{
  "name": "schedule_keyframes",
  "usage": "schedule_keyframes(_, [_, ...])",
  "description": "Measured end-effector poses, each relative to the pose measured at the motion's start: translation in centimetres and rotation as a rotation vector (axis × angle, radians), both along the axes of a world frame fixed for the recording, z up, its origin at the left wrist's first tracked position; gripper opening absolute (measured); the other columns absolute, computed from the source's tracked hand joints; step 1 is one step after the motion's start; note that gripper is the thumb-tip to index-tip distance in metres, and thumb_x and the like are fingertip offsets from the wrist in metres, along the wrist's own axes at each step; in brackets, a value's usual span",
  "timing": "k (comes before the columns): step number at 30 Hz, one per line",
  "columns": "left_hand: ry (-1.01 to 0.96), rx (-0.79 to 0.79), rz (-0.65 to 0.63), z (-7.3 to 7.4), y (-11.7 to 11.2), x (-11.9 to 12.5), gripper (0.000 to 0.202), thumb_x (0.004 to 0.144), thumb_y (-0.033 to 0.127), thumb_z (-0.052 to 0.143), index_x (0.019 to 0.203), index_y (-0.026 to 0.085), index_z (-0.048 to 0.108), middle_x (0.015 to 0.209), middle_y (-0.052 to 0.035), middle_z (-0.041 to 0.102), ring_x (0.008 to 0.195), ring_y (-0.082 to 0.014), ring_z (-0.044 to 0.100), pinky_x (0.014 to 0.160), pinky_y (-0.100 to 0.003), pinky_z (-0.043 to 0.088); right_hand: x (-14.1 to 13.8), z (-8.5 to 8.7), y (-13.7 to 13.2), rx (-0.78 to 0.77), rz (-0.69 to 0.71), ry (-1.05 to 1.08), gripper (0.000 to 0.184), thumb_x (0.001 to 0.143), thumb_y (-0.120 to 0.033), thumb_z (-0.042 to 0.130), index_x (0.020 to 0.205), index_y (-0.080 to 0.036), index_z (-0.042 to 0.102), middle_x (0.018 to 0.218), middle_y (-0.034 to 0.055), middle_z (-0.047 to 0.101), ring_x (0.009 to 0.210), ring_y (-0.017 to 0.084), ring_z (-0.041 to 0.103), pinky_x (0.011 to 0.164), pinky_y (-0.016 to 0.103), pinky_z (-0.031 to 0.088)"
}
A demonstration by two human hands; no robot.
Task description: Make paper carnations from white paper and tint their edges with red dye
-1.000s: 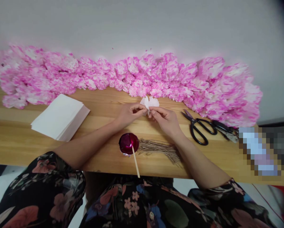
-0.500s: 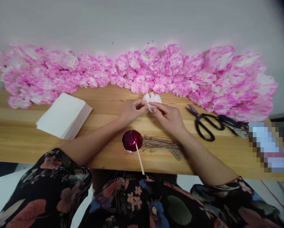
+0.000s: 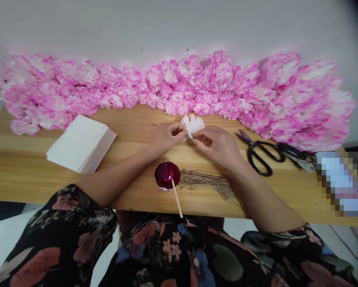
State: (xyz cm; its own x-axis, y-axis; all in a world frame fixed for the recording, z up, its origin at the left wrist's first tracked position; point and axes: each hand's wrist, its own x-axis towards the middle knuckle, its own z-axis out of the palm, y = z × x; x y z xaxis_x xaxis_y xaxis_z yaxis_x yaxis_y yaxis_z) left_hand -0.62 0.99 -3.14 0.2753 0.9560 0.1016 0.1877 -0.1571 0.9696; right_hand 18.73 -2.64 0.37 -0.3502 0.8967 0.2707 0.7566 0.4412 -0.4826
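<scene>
Between my hands, above the middle of the table, is a white paper flower (image 3: 193, 124) with ruffled petals. My left hand (image 3: 170, 136) pinches its lower left side between thumb and fingers. From the right, my right hand (image 3: 216, 142) pinches at the flower's lower right edge with bent fingers. Nearer to me stands a small dish of dark magenta liquid (image 3: 166, 175) with a pale wooden stick (image 3: 177, 199) leaning out of it. Beside the dish lies a bundle of thin brown stems (image 3: 207, 179), partly under my right forearm.
A thick stack of white paper (image 3: 80, 141) sits on the left of the wooden table (image 3: 14, 175). Pink-and-white paper flowers (image 3: 179, 93) line the wall side. Black-handled scissors (image 3: 255, 151) and pliers (image 3: 297, 156) lie at right, near a blurred-out object (image 3: 343, 181).
My right hand has shifted slightly right and its fingers have slid to the flower's edge, showing more of the petals. My left hand keeps its pinch.
</scene>
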Motion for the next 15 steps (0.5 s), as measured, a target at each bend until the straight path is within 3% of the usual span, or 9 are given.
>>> schedule_keyframes(4, [-0.012,0.002,-0.028,-0.1,0.0,-0.2,0.020,0.083,0.033,0.063,0.073,0.016,0.064,0.069,0.0005,0.063,0.062,-0.0091,0.051,0.060,-0.021,0.039,-0.2,0.0,-0.1,-0.024,-0.003,-0.010,0.013,0.088,-0.026,0.060,0.085,-0.022,0.072,0.085,0.0045,0.072,0.074,0.019,0.060,0.065,0.031,0.040])
schedule_keyframes(8, [-0.013,0.021,-0.080,0.5,-0.3,-0.3,0.028,0.088,0.040,0.060,0.074,0.016,0.066,0.069,-0.0008,0.064,0.063,-0.0100,0.052,0.061,-0.022,0.040,-0.2,0.0,0.0,-0.094,-0.067,0.138,0.014,0.085,-0.024,0.060,0.083,-0.020,0.073,0.078,0.0026,0.071,0.065,0.015,0.057,0.060,0.028,0.038])
schedule_keyframes(15, [0.087,0.170,-0.101,1.1,-1.1,0.1,0.015,0.084,0.028,0.066,0.074,0.017,0.068,0.073,-0.0016,0.067,0.066,-0.0112,0.054,0.064,-0.024,0.039,-0.6,0.0,-0.1,-0.135,-0.118,0.277,0.015,0.084,-0.026,0.061,0.083,-0.019,0.075,0.077,0.0018,0.073,0.061,0.014,0.057,0.058,0.026,0.040])
